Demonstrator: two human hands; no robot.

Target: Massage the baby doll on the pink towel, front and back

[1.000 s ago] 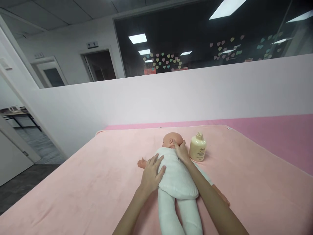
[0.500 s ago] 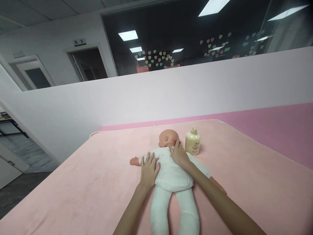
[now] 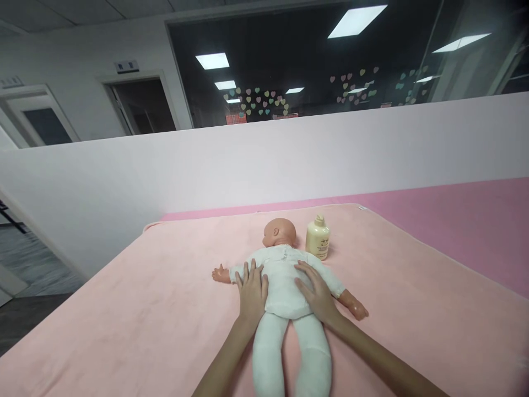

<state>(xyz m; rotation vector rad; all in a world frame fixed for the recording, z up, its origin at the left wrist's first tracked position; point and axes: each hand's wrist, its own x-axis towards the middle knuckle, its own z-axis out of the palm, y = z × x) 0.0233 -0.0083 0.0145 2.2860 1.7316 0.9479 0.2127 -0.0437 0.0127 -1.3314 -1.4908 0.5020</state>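
Note:
A baby doll (image 3: pixel 285 275) in white clothes lies face down in the head view, its bald head turned to the left and both arms spread out. My left hand (image 3: pixel 252 292) rests on the left side of its back near the shoulder, fingers extended and slightly apart. Against the right side of the back lies my right hand (image 3: pixel 320 292), also open with its fingers stretched out. Neither hand grips anything. A pale yellow pump bottle (image 3: pixel 318 238) stands upright just right of the doll's head.
A pink blanket (image 3: pixel 165 309) covers the surface under the doll. Behind it runs a white low wall (image 3: pixel 264 165) with a pink band, and above that a dark window (image 3: pixel 306 55) with heart stickers. Doorways are at the left.
My right hand has slid down from the doll's neck and shoulder to the right side of its back. My left hand stays almost in place. The camera view has shifted slightly.

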